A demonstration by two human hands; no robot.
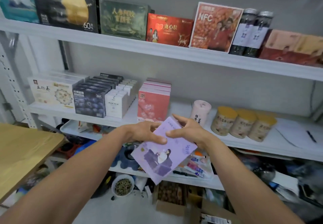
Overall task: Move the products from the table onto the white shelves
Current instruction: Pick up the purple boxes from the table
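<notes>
Centre of the frame: both hands hold a flat lilac box (163, 151), tilted, in front of the white shelves (174, 52). The left hand (143, 133) and right hand (188, 131) pinch its upper edges. It looks light, stiff and smooth-faced; gripping the edges seems safest.

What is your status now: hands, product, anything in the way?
Left hand and right hand both grip flat lilac cardboard box, tilted, in front of middle white shelf. Shelf gap between pink boxes and pale pink canister looks free.
</notes>
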